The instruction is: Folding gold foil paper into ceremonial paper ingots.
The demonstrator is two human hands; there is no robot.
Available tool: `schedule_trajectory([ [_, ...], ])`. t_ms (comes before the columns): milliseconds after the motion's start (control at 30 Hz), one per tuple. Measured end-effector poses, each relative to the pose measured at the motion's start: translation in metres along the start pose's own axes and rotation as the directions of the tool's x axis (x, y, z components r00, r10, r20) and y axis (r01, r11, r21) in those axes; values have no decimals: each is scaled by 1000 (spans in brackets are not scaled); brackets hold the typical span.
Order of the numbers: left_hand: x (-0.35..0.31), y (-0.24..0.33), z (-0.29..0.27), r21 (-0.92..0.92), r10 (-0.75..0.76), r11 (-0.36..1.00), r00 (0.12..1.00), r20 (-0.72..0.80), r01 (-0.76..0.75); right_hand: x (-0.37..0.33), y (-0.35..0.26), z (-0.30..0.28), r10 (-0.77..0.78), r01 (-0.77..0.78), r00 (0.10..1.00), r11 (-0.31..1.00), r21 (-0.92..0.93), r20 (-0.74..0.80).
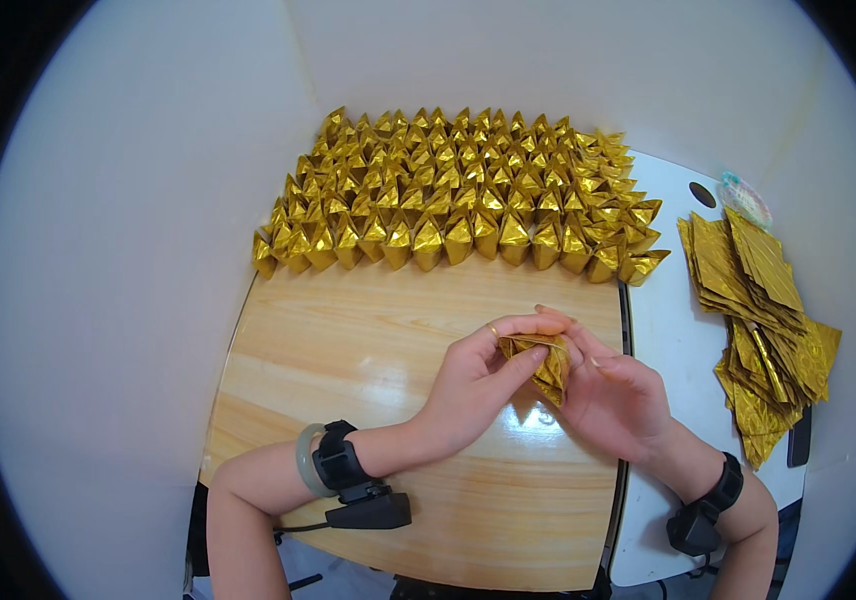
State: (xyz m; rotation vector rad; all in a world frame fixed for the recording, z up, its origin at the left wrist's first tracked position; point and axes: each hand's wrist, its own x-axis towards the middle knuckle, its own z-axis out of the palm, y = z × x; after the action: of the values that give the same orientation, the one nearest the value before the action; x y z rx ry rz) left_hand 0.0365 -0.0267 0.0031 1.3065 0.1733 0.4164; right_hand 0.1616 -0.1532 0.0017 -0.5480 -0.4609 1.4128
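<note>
Left wrist: one pale green, smooth ring-shaped bangle (309, 460) is worn beside one black strapped device (340, 464), to which a black box (370, 511) with a cable is joined.
Wood-grain worktop (368, 345): its far end is covered by gold, pointed, folded foil-paper pieces (430, 240), stood in close rows; about fourteen are counted in the nearest row, the rest too tightly nested for counting.
Left hand (473, 385): one thin gold-coloured ring (494, 331) is worn; the grip is closed, one piece being pinched under the thumb.
Between the hands: one gold, wedge-shaped piece of folded foil paper (552, 374) is held above the worktop, near its right edge.
Right hand (620, 405): cupped against the piece's right side, thumb held apart from it; whether the hidden fingers are pressed on it cannot be told.
Right wrist: one black strapped box (694, 527) is worn.
White worktop (660, 300): one dark oval hole (702, 195) is seen; beside it lies one shiny pastel object (748, 202), its markings too small to read.
Far right: flat gold foil-paper sheets (733, 268) are heaped, uncountable where overlapped.
</note>
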Motion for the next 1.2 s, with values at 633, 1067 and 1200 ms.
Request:
schedule_trajectory([
  [633,-1,-7,-1,28,50,998,998,-44,-49,1,-1,-5,60,-62,998,995,79,35],
  [1067,-2,-6,-2,119,-36,992,995,-95,47,3,-2,-6,73,-70,996,996,56,-57],
  [1200,1,-13,-5,241,67,970,980,-188,-20,1,7,-3,-327,145,924,782,-606,-200],
])
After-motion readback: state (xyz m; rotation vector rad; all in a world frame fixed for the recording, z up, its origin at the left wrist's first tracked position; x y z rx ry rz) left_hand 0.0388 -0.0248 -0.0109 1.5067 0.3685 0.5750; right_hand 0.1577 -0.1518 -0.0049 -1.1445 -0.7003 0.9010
